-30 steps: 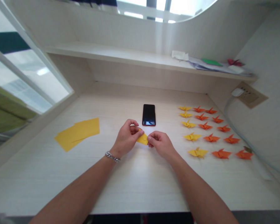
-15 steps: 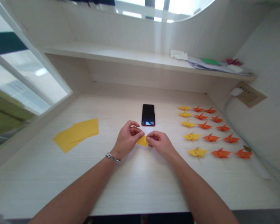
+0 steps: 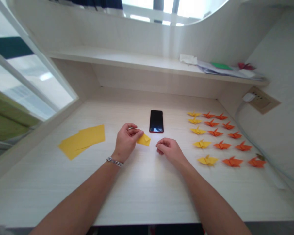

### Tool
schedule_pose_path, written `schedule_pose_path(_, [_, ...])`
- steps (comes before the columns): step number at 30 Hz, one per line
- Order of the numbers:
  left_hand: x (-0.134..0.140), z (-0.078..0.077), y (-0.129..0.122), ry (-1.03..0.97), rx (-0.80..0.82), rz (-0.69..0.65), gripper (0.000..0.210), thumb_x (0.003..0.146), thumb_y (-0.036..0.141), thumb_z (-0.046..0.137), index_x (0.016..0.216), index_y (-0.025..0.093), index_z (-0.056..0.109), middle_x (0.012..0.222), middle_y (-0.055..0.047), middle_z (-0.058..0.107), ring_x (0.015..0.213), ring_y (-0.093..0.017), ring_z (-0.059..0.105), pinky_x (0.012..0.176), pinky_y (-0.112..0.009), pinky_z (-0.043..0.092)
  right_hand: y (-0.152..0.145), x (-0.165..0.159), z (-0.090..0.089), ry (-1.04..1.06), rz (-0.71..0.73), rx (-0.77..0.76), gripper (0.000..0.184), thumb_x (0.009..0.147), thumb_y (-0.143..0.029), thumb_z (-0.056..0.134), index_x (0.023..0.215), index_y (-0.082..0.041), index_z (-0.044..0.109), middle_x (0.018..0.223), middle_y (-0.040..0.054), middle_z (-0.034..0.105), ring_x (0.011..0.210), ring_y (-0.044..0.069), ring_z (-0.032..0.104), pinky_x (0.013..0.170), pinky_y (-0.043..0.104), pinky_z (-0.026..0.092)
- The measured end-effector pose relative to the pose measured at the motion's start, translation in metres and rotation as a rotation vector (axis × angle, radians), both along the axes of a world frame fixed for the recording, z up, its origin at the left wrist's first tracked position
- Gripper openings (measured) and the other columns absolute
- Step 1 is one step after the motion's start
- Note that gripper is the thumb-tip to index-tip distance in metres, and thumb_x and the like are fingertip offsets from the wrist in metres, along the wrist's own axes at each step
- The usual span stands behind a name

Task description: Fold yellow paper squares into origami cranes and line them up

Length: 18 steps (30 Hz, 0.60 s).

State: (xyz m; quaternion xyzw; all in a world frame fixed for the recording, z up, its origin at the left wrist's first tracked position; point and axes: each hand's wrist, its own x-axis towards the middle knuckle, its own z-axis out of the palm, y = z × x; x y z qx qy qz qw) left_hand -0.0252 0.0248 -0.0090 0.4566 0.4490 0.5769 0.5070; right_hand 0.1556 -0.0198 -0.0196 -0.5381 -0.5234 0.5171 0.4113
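My left hand (image 3: 127, 139) pinches a small folded piece of yellow paper (image 3: 144, 140) between thumb and fingers, just above the desk. A creased flap shows on the paper's upper side. To the right of it, apart from the paper, my right hand (image 3: 169, 150) is closed, thumb against the curled fingers, with nothing visible in it. A black phone (image 3: 156, 121) lies flat beyond both hands.
Flat yellow sheets (image 3: 82, 141) overlap on the left of the desk. On the right stand rows of yellow paper cranes (image 3: 202, 144) and orange paper cranes (image 3: 221, 145). A cable (image 3: 245, 130) runs from the wall socket (image 3: 264, 100). A shelf (image 3: 137, 61) crosses the back.
My left hand has moved left and slightly away from me with the folded yellow paper. My right hand has let go of the paper and now sits apart from it.
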Motion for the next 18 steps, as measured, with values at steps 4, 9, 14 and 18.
schedule_pose_path(4, [0.010, 0.001, -0.010, 0.034, -0.009, -0.139, 0.041, 0.066, 0.028, 0.076, 0.097, 0.017, 0.051, 0.072, -0.001, 0.067, 0.067, -0.014, 0.063, 0.066, -0.028, 0.052, 0.001, -0.005, 0.000, 0.079, -0.012, 0.078, 0.019, 0.078, -0.035, 0.059, 0.081, -0.017, 0.061, 0.067, 0.0000, 0.062, 0.060, 0.013, 0.056, 0.054, 0.023, 0.043])
schedule_pose_path(9, [0.008, 0.007, -0.015, 0.334, 0.029, -0.413, 0.024, 0.074, 0.031, 0.066, 0.091, 0.015, 0.062, 0.069, -0.001, 0.065, 0.063, -0.014, 0.061, 0.060, -0.024, 0.047, 0.001, 0.002, 0.001, -0.158, 0.025, 0.170, 0.014, 0.079, -0.030, 0.058, 0.074, -0.017, 0.061, 0.065, -0.0007, 0.060, 0.060, 0.012, 0.053, 0.056, 0.023, 0.040])
schedule_pose_path(14, [-0.003, 0.016, -0.012, 0.680, 0.028, -0.649, 0.015, 0.075, 0.028, 0.059, 0.074, 0.015, 0.067, 0.062, -0.001, 0.064, 0.056, -0.013, 0.057, 0.052, -0.022, 0.041, -0.001, 0.014, 0.008, -0.357, 0.166, 0.214, 0.012, 0.078, -0.024, 0.057, 0.073, -0.017, 0.065, 0.065, -0.0004, 0.061, 0.060, 0.012, 0.051, 0.055, 0.022, 0.036])
schedule_pose_path(18, [-0.010, 0.023, -0.008, 0.697, -0.049, -0.716, 0.016, 0.075, 0.028, 0.057, 0.074, 0.015, 0.067, 0.060, -0.001, 0.065, 0.056, -0.013, 0.058, 0.054, -0.022, 0.043, 0.000, 0.020, 0.011, -0.310, 0.199, 0.161, 0.013, 0.077, -0.025, 0.058, 0.073, -0.016, 0.066, 0.063, -0.0008, 0.061, 0.058, 0.011, 0.049, 0.052, 0.021, 0.034])
